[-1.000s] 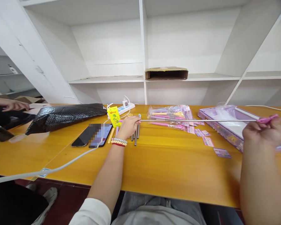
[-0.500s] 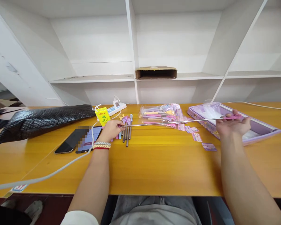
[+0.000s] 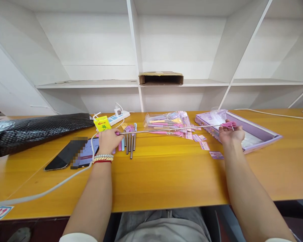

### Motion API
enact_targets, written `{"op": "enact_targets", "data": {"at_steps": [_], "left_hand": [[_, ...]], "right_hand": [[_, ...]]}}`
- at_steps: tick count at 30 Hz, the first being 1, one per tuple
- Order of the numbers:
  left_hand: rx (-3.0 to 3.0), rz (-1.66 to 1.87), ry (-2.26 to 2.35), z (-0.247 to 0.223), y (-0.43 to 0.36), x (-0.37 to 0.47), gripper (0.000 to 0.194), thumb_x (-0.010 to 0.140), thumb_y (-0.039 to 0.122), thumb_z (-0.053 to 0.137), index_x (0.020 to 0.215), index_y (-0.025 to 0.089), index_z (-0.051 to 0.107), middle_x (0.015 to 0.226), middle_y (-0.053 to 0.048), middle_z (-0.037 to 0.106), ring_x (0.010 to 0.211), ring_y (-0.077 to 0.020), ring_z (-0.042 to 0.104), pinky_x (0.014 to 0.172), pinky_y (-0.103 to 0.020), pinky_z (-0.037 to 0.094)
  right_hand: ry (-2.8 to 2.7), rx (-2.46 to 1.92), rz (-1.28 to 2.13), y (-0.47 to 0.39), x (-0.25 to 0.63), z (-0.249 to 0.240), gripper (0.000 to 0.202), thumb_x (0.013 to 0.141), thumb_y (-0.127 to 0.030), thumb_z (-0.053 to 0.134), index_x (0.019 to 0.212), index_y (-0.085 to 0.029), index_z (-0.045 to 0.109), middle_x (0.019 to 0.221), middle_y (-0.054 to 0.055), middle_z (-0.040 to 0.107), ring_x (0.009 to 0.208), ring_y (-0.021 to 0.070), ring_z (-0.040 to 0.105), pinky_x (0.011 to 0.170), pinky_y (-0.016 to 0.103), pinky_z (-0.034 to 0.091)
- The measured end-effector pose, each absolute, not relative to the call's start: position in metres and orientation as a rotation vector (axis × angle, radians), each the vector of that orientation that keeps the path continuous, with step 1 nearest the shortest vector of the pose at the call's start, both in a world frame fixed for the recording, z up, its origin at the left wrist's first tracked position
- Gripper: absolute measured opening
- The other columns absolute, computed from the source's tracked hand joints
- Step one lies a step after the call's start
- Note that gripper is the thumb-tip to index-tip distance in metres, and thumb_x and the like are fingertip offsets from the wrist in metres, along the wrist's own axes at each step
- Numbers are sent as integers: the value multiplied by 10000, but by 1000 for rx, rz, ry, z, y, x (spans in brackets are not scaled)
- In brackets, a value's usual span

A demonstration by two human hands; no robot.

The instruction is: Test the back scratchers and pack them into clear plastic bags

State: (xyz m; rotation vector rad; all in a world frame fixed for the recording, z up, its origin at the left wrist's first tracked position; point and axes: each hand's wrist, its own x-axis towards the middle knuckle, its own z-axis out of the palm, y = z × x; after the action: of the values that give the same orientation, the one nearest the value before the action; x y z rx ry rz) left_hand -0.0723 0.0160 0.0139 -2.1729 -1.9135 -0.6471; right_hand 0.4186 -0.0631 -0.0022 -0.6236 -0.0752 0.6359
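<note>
A telescopic back scratcher [image 3: 166, 130] with a long thin metal rod stretches level above the table between my hands. My left hand [image 3: 109, 139] is closed round its pink handle end. My right hand [image 3: 231, 134], palm up, holds the other end by the pink claw head, with the claw lying over the fingers. Close to my left hand lie several collapsed back scratchers [image 3: 130, 141] with coloured claws. Behind the rod is a clear bag of packed back scratchers [image 3: 166, 121]. Small printed cards [image 3: 204, 145] are scattered left of my right hand.
A purple open box [image 3: 265, 139] stands beyond my right hand. To the left are a yellow drink carton [image 3: 102, 123], a power strip [image 3: 118, 117], two phones [image 3: 63, 156] and a black wrapped parcel [image 3: 40, 131]. A white cable [image 3: 53, 189] crosses the table's left side.
My view has turned a little to the right. The rod stays extended between both hands, and the claw head has turned in my right hand so its prongs show more.
</note>
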Motion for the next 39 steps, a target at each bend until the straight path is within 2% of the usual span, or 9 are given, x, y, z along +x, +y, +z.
{"op": "enact_targets", "data": {"at_steps": [4,9,17,22,26,28,31,33,39], "left_hand": [[-2101,-721,-1963,8,22,-73,200,640,332,510,729,217,647,722,-55,645,813,-274,570,798,-396,337],[-2069,-784,-1938,1,25,-70,92,624,251,520,631,193,591,678,-53,612,858,-267,539,821,-412,294],[-2012,-867,-1903,-3,21,-62,71,672,245,515,699,181,534,670,-44,573,803,-245,524,798,-412,279],[-2043,-991,-1827,-5,21,-64,223,657,190,514,874,186,562,829,-46,609,873,-234,525,845,-409,268],[-2121,-975,-1789,-7,24,-70,235,680,144,471,850,206,622,908,-51,621,957,-229,512,884,-400,249],[-2116,-967,-1810,-8,24,-73,201,692,181,482,815,213,637,898,-46,631,956,-231,514,893,-408,241],[-2047,-892,-1881,-5,22,-75,136,692,259,502,697,192,621,816,-52,642,899,-241,531,878,-420,256],[-2040,-747,-1922,0,19,-76,175,696,300,498,617,177,595,717,-68,630,823,-247,547,835,-409,296],[-2040,-387,-2033,20,3,-60,165,656,272,496,659,183,635,677,-99,622,767,-282,583,669,-359,376]], "right_hand": [[-92,-544,674,-66,418,-4,430,875,-535,242,753,-182,454,844,71,543,697,158,538,495,283,433],[-86,-265,746,-69,419,-7,316,742,-451,458,644,-185,320,625,-4,403,586,126,469,468,262,405],[46,-268,811,-58,423,-7,248,831,-362,194,773,-190,364,792,90,452,639,154,529,452,283,400],[0,-308,799,-49,429,-11,391,916,-361,172,683,-165,417,606,5,400,481,93,465,428,240,347],[14,-299,801,-53,427,-12,374,895,-212,176,615,-162,418,508,-30,331,395,65,381,423,237,319],[16,-241,814,-59,425,-12,385,881,-292,178,565,-175,365,468,-54,235,354,58,295,397,229,280],[-45,-144,853,-68,423,-11,473,801,-588,245,539,-198,304,461,-60,180,366,74,250,368,230,229],[-133,-161,868,-72,423,-10,496,750,-643,326,529,-202,272,459,-55,179,381,86,240,365,231,216],[-310,-295,791,-67,410,-2,250,697,-266,347,519,-182,193,440,-37,222,372,101,257,383,233,238]]}}
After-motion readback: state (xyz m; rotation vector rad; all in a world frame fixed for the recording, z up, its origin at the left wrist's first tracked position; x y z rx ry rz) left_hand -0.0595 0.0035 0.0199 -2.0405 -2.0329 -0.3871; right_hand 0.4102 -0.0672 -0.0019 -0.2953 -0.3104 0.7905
